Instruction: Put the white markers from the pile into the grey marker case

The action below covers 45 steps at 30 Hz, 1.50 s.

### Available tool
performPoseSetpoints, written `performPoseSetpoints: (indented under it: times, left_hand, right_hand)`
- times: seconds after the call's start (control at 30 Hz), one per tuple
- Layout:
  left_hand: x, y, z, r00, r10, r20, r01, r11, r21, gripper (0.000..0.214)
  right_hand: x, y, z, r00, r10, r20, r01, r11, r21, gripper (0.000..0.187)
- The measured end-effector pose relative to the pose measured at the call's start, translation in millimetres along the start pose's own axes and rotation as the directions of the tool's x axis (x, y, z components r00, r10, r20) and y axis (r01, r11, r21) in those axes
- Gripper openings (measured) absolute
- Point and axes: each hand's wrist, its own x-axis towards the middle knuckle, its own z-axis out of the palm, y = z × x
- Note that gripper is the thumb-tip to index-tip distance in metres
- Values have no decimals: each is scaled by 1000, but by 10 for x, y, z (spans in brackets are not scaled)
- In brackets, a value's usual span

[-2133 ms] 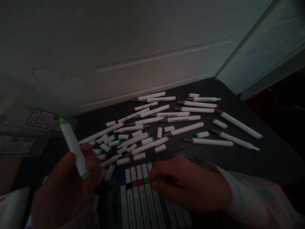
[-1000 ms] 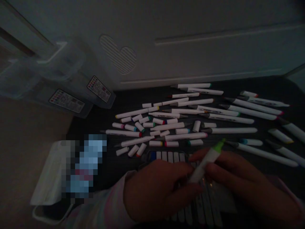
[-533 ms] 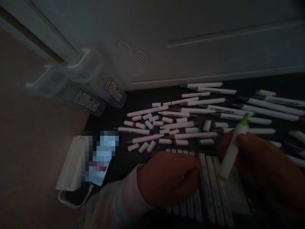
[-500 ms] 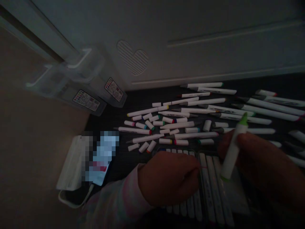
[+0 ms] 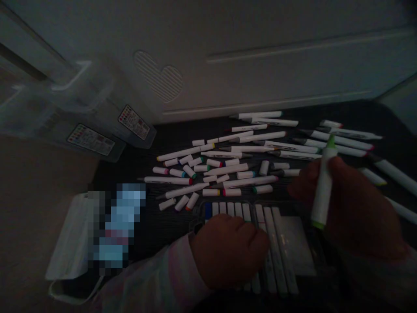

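Note:
The scene is dim. My right hand (image 5: 352, 208) is closed around a white marker with green caps (image 5: 322, 187), held nearly upright above the dark mat (image 5: 169, 139). My left hand (image 5: 228, 250) rests curled on a row of white markers in a clear case (image 5: 276, 243) near the front, and its fingers press on them. Many loose white markers and caps (image 5: 234, 167) lie scattered on the mat beyond both hands.
Two clear plastic boxes with colour-chart labels (image 5: 97, 126) lie at the back left against a white panel with a ribbed heart shape (image 5: 159, 80). A white holder with a blurred screen (image 5: 107, 234) stands at the left front. More markers (image 5: 339, 141) lie at the right.
The green-capped marker passed from my left hand to my right hand, which carried it right and raised it upright. My left hand settled on the markers in the case. The view shifted left.

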Motion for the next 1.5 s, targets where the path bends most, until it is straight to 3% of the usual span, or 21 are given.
performPoseSetpoints:
  times: [0.07,0.17,0.33,0.43,0.57,0.77,0.87,0.93,1.0,1.13,1.2,1.37,1.5]
  left_hand:
    - [3,9,39,1000,12,27,-12,1000,2,5]
    - [12,18,89,997,21,76,-22,1000,9,6]
    - [15,14,137,994,0,108,-4,999,40,4]
    - [18,-2,144,996,-2,88,-2,999,39,6]
    - [42,-22,136,998,-2,70,-1,999,43,6]
    - [50,-34,123,997,77,-4,-77,995,59,18]
    - [36,-41,124,992,124,-28,-123,992,35,23]
    - [32,-44,128,990,134,-37,-133,991,20,23]
    - [34,-45,134,991,126,-31,-126,992,16,23]
    - [47,-42,140,995,105,-4,-104,994,15,23]
    - [52,-39,136,995,104,8,-104,994,13,23]
    - [62,-36,131,995,95,30,-95,995,-9,24]
    - [64,-28,136,997,69,33,-68,998,-7,26]
  right_hand:
    - [20,-56,-29,995,90,-38,-78,966,245,30]
    - [53,-140,-123,978,187,-89,-109,830,547,34]
    - [104,-206,-377,962,97,-254,97,751,653,43]
    - [109,-205,-497,958,47,-282,166,711,684,42]
    - [120,-186,-555,966,48,-253,139,730,669,37]
    - [220,-118,-568,936,-13,-351,200,840,504,37]
    - [256,-85,-566,928,-45,-370,174,930,323,36]
    - [265,-70,-564,927,-48,-373,164,944,286,35]
    - [262,-67,-573,925,-17,-379,173,908,382,35]
    - [226,-87,-654,924,35,-381,251,696,673,38]
    - [202,-99,-711,920,36,-390,280,636,719,38]
    - [164,-103,-763,896,26,-444,265,771,579,33]
    - [181,-83,-714,914,44,-404,260,700,665,37]
